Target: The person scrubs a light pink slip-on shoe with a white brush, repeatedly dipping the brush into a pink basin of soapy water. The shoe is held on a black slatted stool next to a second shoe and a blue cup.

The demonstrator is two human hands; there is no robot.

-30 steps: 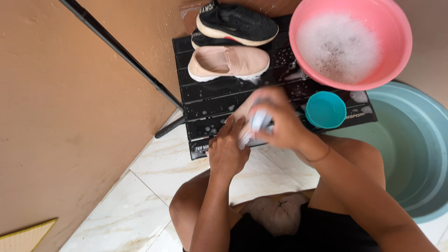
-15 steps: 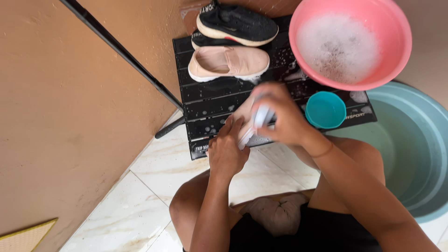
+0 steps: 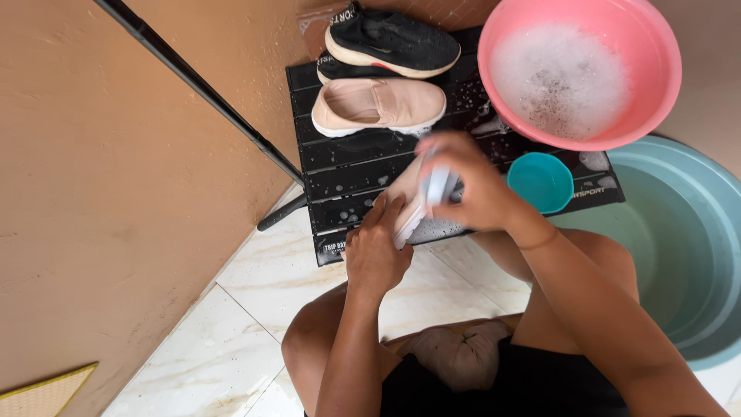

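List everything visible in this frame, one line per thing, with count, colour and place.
pink slip-on shoe being scrubbed: 1, pale pink with white sole, on the black board under both hands
small brush: 1, pale blue-white, in the right hand
pink slip-on shoe lying free: 1, pale pink, farther back on the board
black sneakers: 2, black, at the board's far end
black slatted board: 1, wet and soapy, on the floor
pink plastic basin: 1, holds suds, top right
teal cup: 1, beside the basin
large teal tub: 1, right
left hand: steadies the shoe
right hand: grips the brush
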